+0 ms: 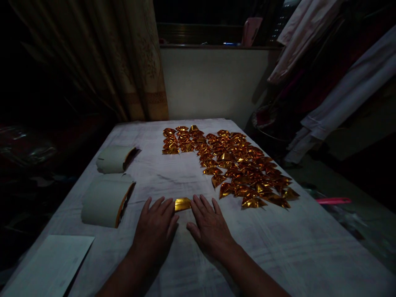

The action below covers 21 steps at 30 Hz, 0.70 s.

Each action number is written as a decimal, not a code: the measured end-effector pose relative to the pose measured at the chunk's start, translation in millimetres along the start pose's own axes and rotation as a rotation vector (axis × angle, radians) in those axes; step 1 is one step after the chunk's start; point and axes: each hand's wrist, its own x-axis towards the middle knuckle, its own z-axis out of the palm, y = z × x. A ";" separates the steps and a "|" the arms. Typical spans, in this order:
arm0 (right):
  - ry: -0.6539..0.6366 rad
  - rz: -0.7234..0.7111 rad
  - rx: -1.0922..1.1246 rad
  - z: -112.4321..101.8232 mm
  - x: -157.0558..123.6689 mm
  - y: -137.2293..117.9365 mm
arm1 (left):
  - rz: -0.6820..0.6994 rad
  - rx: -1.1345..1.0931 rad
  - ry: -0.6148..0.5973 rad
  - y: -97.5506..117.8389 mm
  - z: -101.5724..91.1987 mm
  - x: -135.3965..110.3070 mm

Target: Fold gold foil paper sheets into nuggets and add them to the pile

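Note:
A small piece of folded gold foil paper (182, 204) lies on the pale cloth-covered table (173, 173) between my hands. My left hand (156, 225) rests palm down, fingers stretched out, its fingertips over the left end of the foil. On the other side my right hand (209, 222) lies flat as well, fingers spread, fingertips at the foil's right end. Beyond them, to the right, many folded gold foil ingots (247, 167) sit in crowded rows, with a smaller group of foil ingots (170, 142) at the far middle.
Two curved grey stacks of sheets (107, 200) with orange edges stand on the left. A pale flat sheet (49, 264) lies at the near left corner. Behind the table are a curtain (136, 62) and a wall; clothes (346, 95) hang on the right.

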 end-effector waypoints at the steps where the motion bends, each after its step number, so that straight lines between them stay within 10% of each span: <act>1: 0.003 0.000 -0.001 0.7 0.0 0.1 | -0.003 -0.009 0.003 5.2 3.9 2.2; 21: 0.195 -0.056 0.119 -2.6 3.9 10.9 | -0.069 -0.247 -0.130 4.4 6.9 44.1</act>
